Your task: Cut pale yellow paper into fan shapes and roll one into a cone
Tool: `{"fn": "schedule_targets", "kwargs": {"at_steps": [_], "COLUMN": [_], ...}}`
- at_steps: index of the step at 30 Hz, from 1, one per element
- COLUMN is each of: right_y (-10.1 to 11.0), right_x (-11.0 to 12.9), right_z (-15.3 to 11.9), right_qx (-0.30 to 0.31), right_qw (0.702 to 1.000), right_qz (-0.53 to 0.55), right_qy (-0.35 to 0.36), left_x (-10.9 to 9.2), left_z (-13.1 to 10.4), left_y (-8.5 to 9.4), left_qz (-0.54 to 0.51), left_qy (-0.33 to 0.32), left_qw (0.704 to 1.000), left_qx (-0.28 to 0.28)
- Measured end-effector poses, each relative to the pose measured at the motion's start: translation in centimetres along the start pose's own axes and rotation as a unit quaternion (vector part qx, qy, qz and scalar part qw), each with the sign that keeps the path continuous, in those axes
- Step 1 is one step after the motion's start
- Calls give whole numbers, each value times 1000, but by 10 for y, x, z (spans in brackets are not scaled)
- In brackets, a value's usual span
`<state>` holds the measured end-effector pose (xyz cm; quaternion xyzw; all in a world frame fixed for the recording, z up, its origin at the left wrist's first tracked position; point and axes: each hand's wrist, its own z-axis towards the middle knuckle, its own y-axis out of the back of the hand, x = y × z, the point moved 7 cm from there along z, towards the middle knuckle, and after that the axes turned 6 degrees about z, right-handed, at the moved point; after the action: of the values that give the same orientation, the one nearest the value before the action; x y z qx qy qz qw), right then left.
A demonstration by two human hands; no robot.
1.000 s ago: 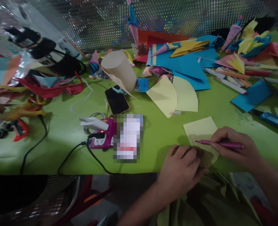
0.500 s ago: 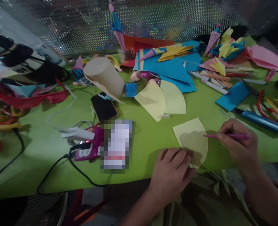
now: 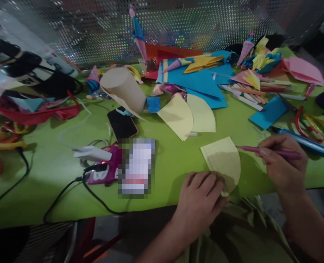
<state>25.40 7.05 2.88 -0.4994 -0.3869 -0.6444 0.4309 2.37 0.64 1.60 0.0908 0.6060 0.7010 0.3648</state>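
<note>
A pale yellow fan-shaped piece of paper (image 3: 224,157) lies near the table's front edge. My left hand (image 3: 199,195) rests on its lower left part, fingers curled together and holding it down; the fingertips are partly hidden. My right hand (image 3: 286,160) grips a slim pink pen (image 3: 251,149), its point just at the paper's curved right edge. Two more yellow fan-shaped papers (image 3: 178,117) lie overlapping farther back, with a small white stub (image 3: 191,134) below them.
Left of the hands are a lit phone (image 3: 137,166), a purple power strip (image 3: 103,171) with cords, and a dark phone (image 3: 123,124). A blue cutter (image 3: 307,142) and scissors (image 3: 317,126) lie at right. Coloured paper (image 3: 203,86) and a paper roll (image 3: 123,87) fill the back.
My right hand has shifted slightly right and up, drawing the pen point from on the paper to its edge. My left hand stays on the paper.
</note>
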Motion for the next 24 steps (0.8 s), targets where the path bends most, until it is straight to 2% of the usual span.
{"fn": "schedule_targets", "kwargs": {"at_steps": [3,6,11,15,24], "right_y": [-14,-24,-49,-58,-58], "right_x": [-1,-4,-5,-8,-15], "right_z": [-5,-16,-33,-38,-45], "right_qx": [100,148,231,240,269], "right_qw": [991,982,964,963,958], "right_qz": [68,30,-16,-46,-87], "right_qy": [-62,-113,-132,-116,-36], "left_x": [-2,-3,-3,-4,-3], "left_z": [-5,-11,-16,-18,-19], "left_y": [-1,-4,-7,-8,-7], "left_qz": [11,21,30,41,52], "left_qy": [2,2,-6,-15,-12], "left_qw": [1000,1000,1000,999,998], "left_qx": [14,9,-1,-3,-24]}}
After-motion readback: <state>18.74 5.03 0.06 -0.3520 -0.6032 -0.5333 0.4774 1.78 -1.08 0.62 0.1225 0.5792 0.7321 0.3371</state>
